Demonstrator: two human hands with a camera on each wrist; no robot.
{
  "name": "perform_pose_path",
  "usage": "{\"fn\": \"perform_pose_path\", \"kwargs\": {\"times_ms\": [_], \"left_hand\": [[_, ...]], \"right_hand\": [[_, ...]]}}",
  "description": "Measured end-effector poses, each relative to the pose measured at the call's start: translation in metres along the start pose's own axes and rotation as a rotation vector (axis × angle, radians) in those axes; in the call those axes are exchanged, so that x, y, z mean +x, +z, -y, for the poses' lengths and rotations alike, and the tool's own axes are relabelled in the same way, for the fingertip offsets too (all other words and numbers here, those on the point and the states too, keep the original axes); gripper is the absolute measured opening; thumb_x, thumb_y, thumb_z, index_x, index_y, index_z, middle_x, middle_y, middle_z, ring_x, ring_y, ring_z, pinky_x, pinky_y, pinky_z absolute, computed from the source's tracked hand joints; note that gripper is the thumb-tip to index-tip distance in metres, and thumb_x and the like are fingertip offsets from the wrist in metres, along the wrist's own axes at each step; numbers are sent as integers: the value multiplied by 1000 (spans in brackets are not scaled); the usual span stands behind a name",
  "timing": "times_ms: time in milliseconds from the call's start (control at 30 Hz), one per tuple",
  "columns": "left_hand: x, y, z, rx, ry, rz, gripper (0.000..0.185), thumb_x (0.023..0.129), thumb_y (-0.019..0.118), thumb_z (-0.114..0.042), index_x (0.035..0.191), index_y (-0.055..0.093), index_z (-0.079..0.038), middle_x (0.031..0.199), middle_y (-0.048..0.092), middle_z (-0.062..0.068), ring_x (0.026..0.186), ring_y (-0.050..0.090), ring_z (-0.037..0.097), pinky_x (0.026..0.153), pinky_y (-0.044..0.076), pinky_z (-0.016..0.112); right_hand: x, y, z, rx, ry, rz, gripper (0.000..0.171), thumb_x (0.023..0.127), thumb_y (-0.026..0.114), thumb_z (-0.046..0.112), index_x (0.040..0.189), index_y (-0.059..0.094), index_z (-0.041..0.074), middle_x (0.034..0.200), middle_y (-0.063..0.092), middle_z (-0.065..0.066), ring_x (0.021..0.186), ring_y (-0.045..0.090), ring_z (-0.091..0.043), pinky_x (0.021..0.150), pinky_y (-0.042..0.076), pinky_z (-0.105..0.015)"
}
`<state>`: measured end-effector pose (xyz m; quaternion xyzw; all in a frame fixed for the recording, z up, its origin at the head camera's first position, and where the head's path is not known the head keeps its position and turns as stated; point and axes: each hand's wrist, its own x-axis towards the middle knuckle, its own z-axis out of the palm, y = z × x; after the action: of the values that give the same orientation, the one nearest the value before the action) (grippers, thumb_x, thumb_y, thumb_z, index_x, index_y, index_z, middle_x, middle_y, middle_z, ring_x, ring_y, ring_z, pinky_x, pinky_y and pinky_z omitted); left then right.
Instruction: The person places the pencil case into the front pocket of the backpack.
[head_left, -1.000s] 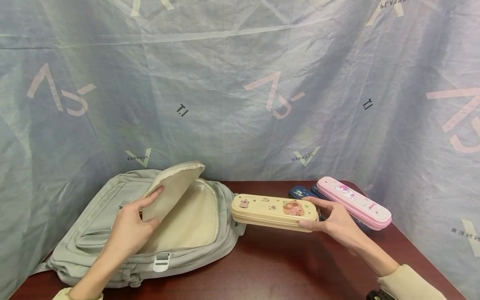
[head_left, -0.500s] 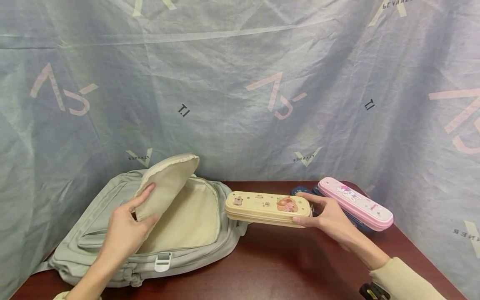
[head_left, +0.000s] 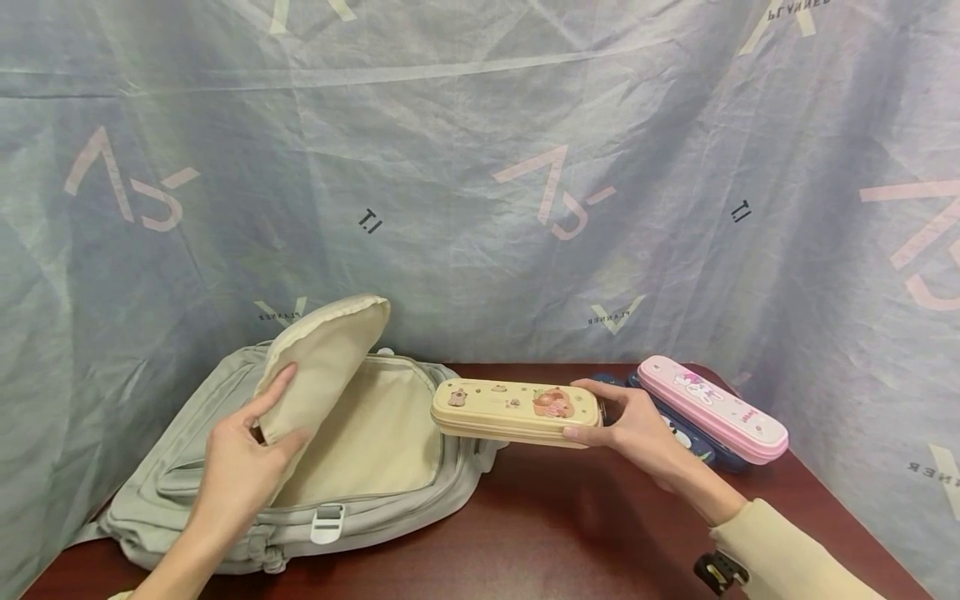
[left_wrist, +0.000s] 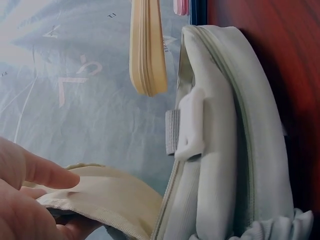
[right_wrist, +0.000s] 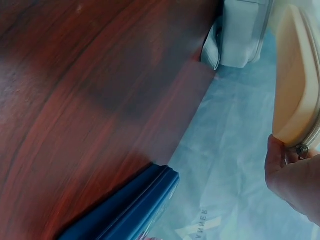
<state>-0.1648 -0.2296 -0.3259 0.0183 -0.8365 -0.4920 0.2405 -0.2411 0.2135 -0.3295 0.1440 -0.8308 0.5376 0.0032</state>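
Here the right hand (head_left: pixel 633 421) grips one end of a cream pencil case (head_left: pixel 515 409), fingers curled round its far end, thumb below and fingers over the top, and holds it lifted off the table (head_left: pixel 570 517), roughly level, its free end reaching over the right edge of the grey backpack (head_left: pixel 180 450). The left hand (head_left: pixel 243 454) pinches the cream inner flap (head_left: pixel 322 367) of the backpack between thumb and fingers and holds it raised, so the pale lining of the main compartment shows open beneath it. The backpack lies flat at the table's left end, its white buckle (head_left: pixel 327 523) toward the near edge; in the left wrist view the same buckle (left_wrist: pixel 191 125) sits on the bag's side with the pencil case (left_wrist: pixel 147 47) hanging edge-on above it. At the far right corner of the table a pink pencil case (head_left: pixel 712 407) lies on top of a dark blue pencil case (head_left: pixel 686 437), both well apart from the backpack and just behind the right hand. The right wrist view shows the blue case (right_wrist: pixel 125 207) on the dark red wood and the zip end of the cream case (right_wrist: pixel 297 80) against the fingers (right_wrist: pixel 287 170). A cream sleeve (head_left: pixel 780 554) covers the right forearm.
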Motion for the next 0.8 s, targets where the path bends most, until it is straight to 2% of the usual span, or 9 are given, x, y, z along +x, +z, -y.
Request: {"fn": "perform_pose_path", "kwargs": {"times_ms": [233,567,667,800], "left_hand": [[-5,-1,0,-53,-32,-14,85,87,76,5,158,50,-34,163,39,3,150,33,24,105,29,6],[-11,0,-2,-159,-81,-33,89,88,72,13,159,47,-36,166,37,-7,146,36,17,95,40,4],[-11,0,-1,-188,-98,-44,91,87,71,15,159,47,-35,167,36,-5,146,36,16,96,41,5],[-11,1,0,-222,-111,-60,92,87,71,17,159,47,-35,168,34,1,132,45,11,91,44,6]], "right_hand": [[9,12,5,13,-31,12,69,82,92,20,143,63,5,115,73,-13,94,68,-22,76,56,-28],[28,37,8,73,-74,38,62,80,93,16,137,68,6,104,76,-11,88,69,-20,72,56,-26],[35,44,8,97,-76,56,60,80,93,14,135,69,7,104,76,-11,90,69,-20,75,56,-27],[43,54,9,139,-76,85,61,80,91,11,136,68,4,108,76,-13,94,69,-21,79,57,-28]]}}
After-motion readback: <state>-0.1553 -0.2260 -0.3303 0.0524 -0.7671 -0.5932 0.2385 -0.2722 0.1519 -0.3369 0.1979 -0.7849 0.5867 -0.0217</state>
